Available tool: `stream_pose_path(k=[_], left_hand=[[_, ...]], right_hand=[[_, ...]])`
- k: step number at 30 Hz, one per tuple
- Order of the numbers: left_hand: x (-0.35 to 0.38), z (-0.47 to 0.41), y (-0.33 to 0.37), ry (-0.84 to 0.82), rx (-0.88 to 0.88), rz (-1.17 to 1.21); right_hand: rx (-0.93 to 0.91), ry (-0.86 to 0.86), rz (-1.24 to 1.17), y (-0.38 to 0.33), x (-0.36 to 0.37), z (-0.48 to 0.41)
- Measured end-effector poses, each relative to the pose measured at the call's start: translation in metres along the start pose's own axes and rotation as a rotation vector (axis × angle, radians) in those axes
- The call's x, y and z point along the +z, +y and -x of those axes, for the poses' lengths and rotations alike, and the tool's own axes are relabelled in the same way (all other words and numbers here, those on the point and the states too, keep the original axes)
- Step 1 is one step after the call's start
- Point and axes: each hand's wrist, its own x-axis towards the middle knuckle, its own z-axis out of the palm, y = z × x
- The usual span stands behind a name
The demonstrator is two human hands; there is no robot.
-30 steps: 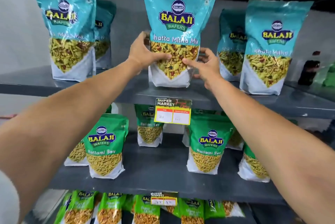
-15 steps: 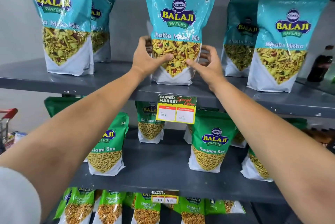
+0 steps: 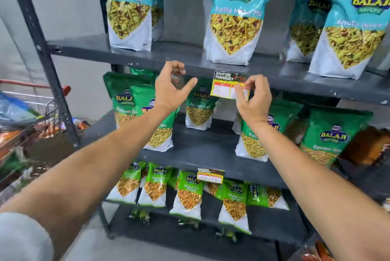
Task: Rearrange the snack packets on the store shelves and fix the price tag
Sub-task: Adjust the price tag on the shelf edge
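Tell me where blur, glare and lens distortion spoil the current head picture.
Head view: motion blur smears the price tag print and packet lettering; glare streaks the middle teal packet; wide-angle distortion tilts the shelf upright; the right hand pinching the tag stays fairly sharp.

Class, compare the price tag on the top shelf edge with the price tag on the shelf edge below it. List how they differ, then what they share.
The upper tag is pinched at its right end by the right hand; the lower tag is untouched. The upper tag hangs in front of the Ratlami Sev packets; the lower tag hangs above the Chana packets. The left hand is open and holds neither. Both are yellow with a dark header and white price boxes.
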Motion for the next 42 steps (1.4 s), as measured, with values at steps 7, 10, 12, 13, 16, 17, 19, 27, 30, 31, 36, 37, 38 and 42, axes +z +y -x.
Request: stream_pose_path(k=[7, 10, 12, 13, 16, 17, 19, 27, 30, 31, 36, 37, 38, 42], left_hand=[[-0.040, 0.076, -0.081, -0.095, -0.253, -0.159], [-0.060, 0.095, -0.124, -0.146, -0.347, -0.237], [-0.072, 0.101, -0.150, -0.141, -0.395, -0.294], [-0.077, 0.100, -0.162, -0.115, -0.416, -0.312], [-0.088, 0.089, -0.195, -0.067, -0.515, -0.322], [-0.089, 0.085, -0.205, -0.088, -0.549, -0.311], [-0.090, 0.078, -0.222, -0.160, -0.578, -0.269], [-0.087, 0.076, -0.257, -0.182, -0.632, -0.179], [-0.084, 0.072, -0.257, -0.181, -0.628, -0.141], [-0.082, 0.071, -0.256, -0.189, -0.614, -0.136], [-0.060, 0.066, -0.246, -0.229, -0.598, -0.112], [-0.051, 0.065, -0.242, -0.238, -0.591, -0.117], [-0.042, 0.064, -0.238, -0.247, -0.581, -0.112], [0.004, 0.057, -0.223, -0.282, -0.550, -0.063]], right_hand=[[0.209, -0.201, -0.035, 0.010, 0.043, 0.114], [0.376, -0.282, -0.062, 0.013, 0.078, 0.162], [0.488, -0.352, -0.080, 0.015, 0.104, 0.187], [0.522, -0.396, -0.087, 0.017, 0.118, 0.195], [0.591, -0.532, -0.101, 0.021, 0.161, 0.202], [0.610, -0.560, -0.107, 0.024, 0.175, 0.200], [0.632, -0.597, -0.111, 0.030, 0.200, 0.192], [0.709, -0.615, -0.168, 0.046, 0.239, 0.191], [0.735, -0.574, -0.207, 0.043, 0.238, 0.187], [0.743, -0.574, -0.214, 0.045, 0.236, 0.185], [0.726, -0.581, -0.191, 0.058, 0.214, 0.169], [0.718, -0.573, -0.187, 0.062, 0.206, 0.165], [0.710, -0.565, -0.182, 0.068, 0.198, 0.160], [0.718, -0.531, -0.142, 0.095, 0.163, 0.140]])
